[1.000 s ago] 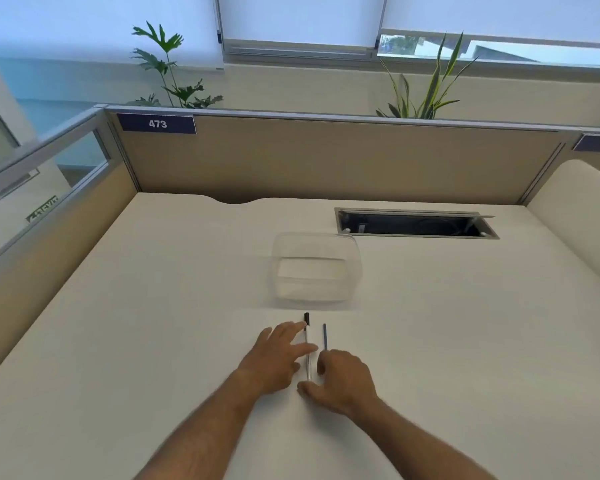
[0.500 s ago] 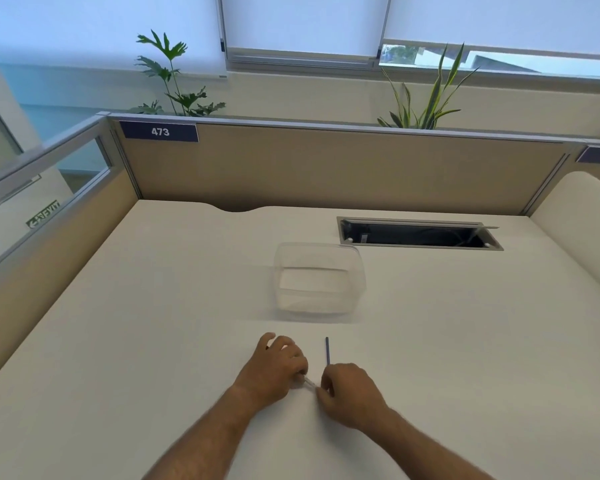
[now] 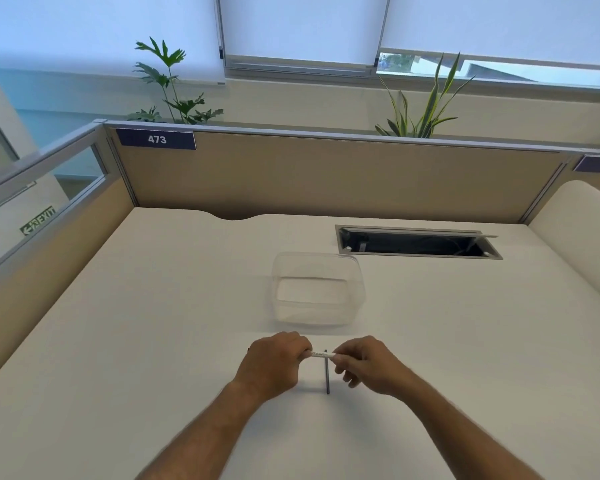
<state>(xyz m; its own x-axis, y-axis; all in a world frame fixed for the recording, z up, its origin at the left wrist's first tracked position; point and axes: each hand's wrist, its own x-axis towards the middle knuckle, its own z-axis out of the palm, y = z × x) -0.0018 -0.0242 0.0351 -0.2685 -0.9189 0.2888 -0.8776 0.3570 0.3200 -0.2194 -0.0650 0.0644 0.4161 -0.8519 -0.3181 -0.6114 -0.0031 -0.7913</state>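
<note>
A white marker (image 3: 321, 354) is held level above the desk between both hands. My left hand (image 3: 272, 365) grips its left end in a fist, and that end is hidden inside the fingers. My right hand (image 3: 368, 365) pinches its right end with thumb and fingers. Below the marker a thin dark pen (image 3: 327, 377) lies on the white desk (image 3: 153, 341), pointing away from me. A clear plastic container (image 3: 317, 289) stands just beyond the hands with nothing visible inside.
An open cable slot (image 3: 418, 244) is cut into the desk at the back right. Beige partition panels (image 3: 326, 178) close the desk at the back and left. A rounded white divider (image 3: 582, 230) rises at the right.
Both hands lifted the white marker off the desk and turned it crosswise. The dark pen stays on the desk, now showing between the hands.
</note>
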